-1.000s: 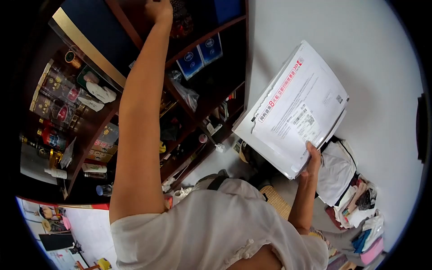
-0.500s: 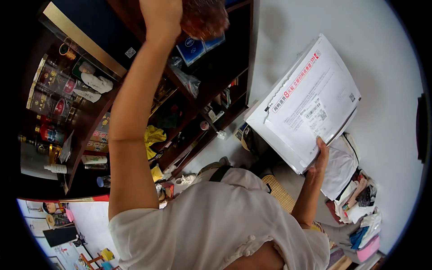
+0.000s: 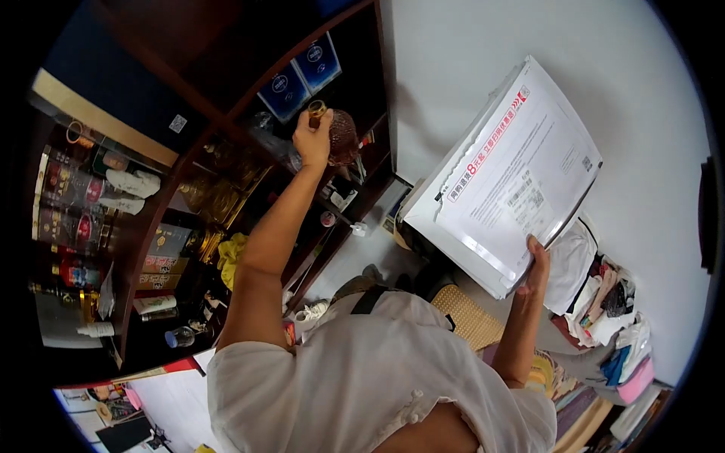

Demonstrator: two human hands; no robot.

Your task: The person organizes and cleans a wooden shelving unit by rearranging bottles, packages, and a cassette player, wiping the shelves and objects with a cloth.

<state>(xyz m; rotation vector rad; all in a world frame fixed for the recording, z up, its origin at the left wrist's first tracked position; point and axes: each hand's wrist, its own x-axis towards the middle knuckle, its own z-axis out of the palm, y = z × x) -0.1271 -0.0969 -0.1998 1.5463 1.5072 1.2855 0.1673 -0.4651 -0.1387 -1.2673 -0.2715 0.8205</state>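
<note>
My left hand (image 3: 312, 142) is closed around the golden neck of a round, reddish-brown bottle (image 3: 343, 137) with a textured surface. The bottle is tilted and hangs in front of the dark wooden shelves. Two blue boxes (image 3: 300, 78) stand on the shelf just beyond it. On the other side, my right hand (image 3: 535, 269) grips the lower edge of a flat white parcel (image 3: 521, 174) with red print and a label. My thumb lies on its front face; the fingers behind it are mostly hidden.
Bottles, boxes and ornaments fill the shelf unit (image 3: 219, 121) at left. A yellow cloth (image 3: 232, 259) lies on a shelf. Folded clothes and bags (image 3: 604, 306) are piled against the white wall at right. A woven mat (image 3: 470, 317) and shoes (image 3: 311, 310) show below.
My left hand has come down from the top of the view with the bottle, past the blue boxes. The shelves have shifted in view. My right hand and the parcel stay nearly in place.
</note>
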